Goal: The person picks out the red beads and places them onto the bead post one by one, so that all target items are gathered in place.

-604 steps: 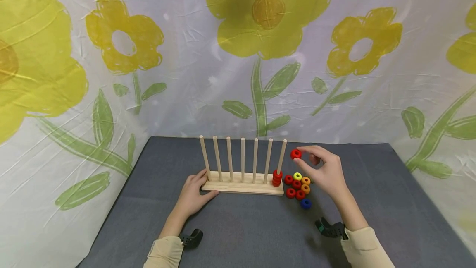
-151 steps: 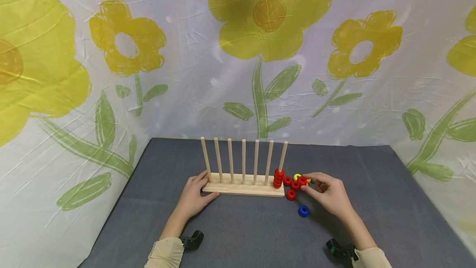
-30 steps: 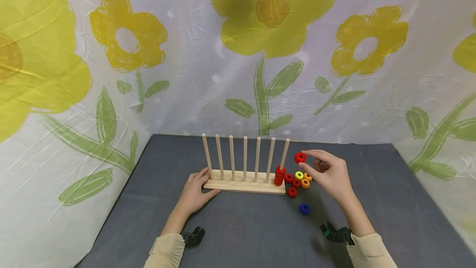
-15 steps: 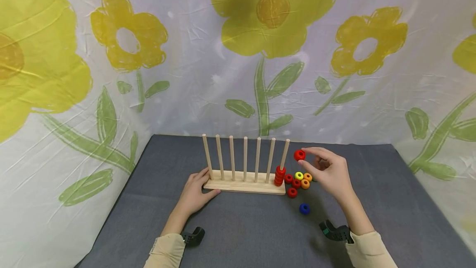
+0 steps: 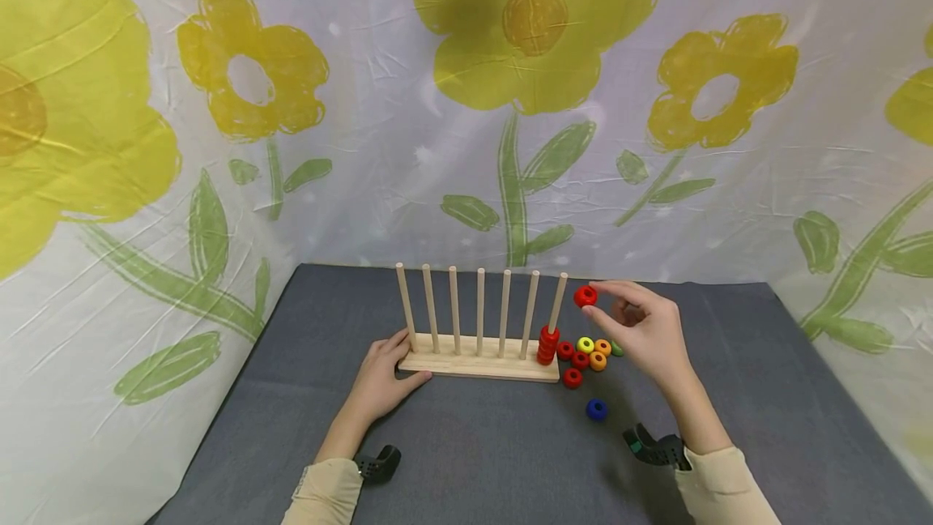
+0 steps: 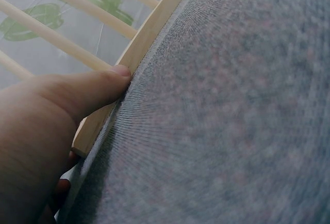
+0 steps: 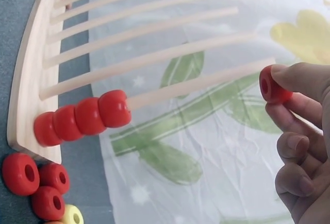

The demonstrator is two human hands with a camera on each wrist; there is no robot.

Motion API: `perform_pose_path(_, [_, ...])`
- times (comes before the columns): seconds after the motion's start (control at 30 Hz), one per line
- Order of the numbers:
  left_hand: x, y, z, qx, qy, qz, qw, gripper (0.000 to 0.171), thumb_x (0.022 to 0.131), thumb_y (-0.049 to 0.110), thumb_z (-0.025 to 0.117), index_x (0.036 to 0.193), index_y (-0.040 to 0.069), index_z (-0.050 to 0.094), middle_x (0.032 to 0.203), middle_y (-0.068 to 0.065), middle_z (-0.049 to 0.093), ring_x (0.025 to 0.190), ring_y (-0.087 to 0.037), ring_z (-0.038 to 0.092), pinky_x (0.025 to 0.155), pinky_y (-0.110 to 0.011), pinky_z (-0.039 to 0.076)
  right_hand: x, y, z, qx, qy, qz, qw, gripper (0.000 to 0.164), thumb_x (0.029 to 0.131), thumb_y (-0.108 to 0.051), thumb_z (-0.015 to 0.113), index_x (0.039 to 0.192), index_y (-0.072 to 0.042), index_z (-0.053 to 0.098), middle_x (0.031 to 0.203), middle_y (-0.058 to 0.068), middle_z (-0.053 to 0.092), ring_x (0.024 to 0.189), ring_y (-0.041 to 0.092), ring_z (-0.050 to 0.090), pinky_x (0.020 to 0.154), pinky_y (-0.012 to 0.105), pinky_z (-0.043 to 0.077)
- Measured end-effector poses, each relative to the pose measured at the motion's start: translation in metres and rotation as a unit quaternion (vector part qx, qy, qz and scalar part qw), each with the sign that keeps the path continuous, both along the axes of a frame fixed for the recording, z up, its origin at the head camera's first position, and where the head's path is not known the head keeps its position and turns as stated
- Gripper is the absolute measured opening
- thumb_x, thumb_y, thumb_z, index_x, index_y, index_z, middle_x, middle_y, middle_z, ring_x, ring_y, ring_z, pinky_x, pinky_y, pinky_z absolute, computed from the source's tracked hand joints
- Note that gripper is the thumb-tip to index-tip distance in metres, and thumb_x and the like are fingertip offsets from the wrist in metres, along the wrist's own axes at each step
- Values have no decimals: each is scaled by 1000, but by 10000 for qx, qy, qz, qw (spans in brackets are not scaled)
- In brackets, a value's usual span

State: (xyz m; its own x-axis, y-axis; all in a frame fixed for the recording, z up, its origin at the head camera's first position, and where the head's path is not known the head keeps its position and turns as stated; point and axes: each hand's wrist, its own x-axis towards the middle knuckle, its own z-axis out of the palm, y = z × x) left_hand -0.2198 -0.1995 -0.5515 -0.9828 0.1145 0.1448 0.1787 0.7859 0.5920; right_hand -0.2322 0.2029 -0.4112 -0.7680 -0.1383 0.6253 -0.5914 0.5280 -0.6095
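Note:
My right hand (image 5: pixel 645 329) pinches a red bead (image 5: pixel 585 296) between thumb and fingertips, raised near the top of the rightmost peg (image 5: pixel 558 302). In the right wrist view this red bead (image 7: pixel 275 84) is close to the peg's tip, its hole facing the peg side. Several red beads (image 7: pixel 88 116) are stacked at the foot of that peg. The other pegs on the wooden base (image 5: pixel 474 363) are bare. My left hand (image 5: pixel 379 379) grips the base's left end, with the thumb (image 6: pixel 105 86) along the front edge and the fingers partly hidden behind.
Right of the base lie loose beads: red (image 5: pixel 573 378), yellow (image 5: pixel 585 344), orange (image 5: pixel 598 360) and green (image 5: pixel 617 348). A blue bead (image 5: pixel 596 409) lies nearer the front. A grey cloth (image 5: pixel 466 452) covers the table, and a flowered curtain (image 5: pixel 364 185) hangs behind.
Over the last second my right hand has lifted the red bead slightly higher. Compared with earlier, the red stack has grown and fewer red beads lie loose. The left hand stays put.

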Motion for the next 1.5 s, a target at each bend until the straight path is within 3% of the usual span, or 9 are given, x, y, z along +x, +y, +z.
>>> perform_pose_path(0.4, [0, 0, 0, 20, 33, 4, 10000, 80, 94, 40, 83, 157, 2, 51, 166, -16, 44, 142, -41, 45, 115, -65, 39, -1, -6, 8, -69, 189, 39, 9998, 33, 83, -1, 90, 114, -8, 83, 76, 1, 61, 56, 10, 39, 51, 25, 30])
perform_pose_path(1.5, [0, 0, -1, 36, 38, 18, 10000, 80, 94, 40, 82, 156, 2, 51, 166, -16, 44, 141, -40, 46, 114, -63, 40, -12, -15, 22, -106, 247, -56, 9996, 32, 83, -3, 91, 114, -8, 83, 73, 0, 60, 55, 9, 39, 50, 24, 30])
